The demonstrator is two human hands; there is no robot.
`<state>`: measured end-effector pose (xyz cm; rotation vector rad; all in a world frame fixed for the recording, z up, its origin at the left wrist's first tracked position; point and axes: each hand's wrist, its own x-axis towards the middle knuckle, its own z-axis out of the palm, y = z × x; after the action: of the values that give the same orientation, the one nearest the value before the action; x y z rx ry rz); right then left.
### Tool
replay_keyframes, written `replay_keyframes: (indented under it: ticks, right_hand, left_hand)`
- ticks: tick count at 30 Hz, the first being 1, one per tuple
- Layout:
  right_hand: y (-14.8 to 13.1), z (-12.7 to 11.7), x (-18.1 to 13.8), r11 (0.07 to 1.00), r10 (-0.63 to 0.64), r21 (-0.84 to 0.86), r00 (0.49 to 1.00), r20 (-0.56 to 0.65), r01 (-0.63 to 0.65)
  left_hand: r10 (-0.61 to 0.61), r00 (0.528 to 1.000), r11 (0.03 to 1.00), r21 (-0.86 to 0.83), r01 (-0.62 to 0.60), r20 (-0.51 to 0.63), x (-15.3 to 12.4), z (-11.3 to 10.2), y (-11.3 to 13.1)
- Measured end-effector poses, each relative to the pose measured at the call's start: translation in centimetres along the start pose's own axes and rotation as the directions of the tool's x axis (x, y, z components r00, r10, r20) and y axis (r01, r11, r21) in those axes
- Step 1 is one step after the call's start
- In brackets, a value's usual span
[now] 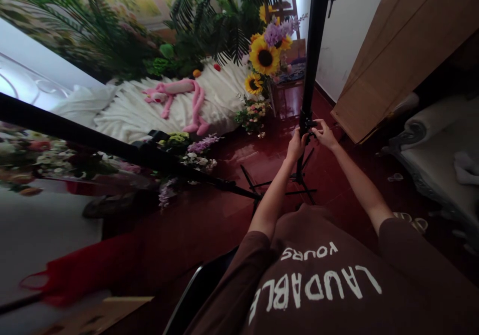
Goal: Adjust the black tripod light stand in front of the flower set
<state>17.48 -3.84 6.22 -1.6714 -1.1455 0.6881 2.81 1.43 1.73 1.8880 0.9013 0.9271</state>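
A black light stand (309, 70) stands upright before me, its legs spread low over the floor. Around its pole, just beneath a joint collar, my left hand (296, 146) is closed. My right hand (325, 134) pinches the clamp knob (309, 125) at that collar from the right side; its fingertips partly cover the knob. A second black stand (108, 143) slants across the left of the view, apart from both hands.
A pink plush toy (183, 86) lies on white draped cloth (220, 93). Sunflowers (265, 58) and other flowers stand behind the upright stand. Brown boards (377, 80) lean at right, above a wrapped grey sofa (437, 140). A red bag (82, 270) lies lower left.
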Motion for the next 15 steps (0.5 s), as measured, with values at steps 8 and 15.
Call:
replay_keyframes:
  ticks: [8,15]
  right_hand:
    - [1.2,2.3,-0.6,0.946,0.189,0.297,0.964,-0.188,-0.128]
    - [2.9,7.1,-5.4,0.815,0.347,0.553,0.911,-0.223,-0.175]
  left_hand:
    - [-0.002,1.0,0.993,-0.121,0.002,0.0,-0.5,0.2,-1.1]
    - [-0.482,0.876,0.869,-0.144,0.474,-0.027,-12.5,-4.3,-10.4]
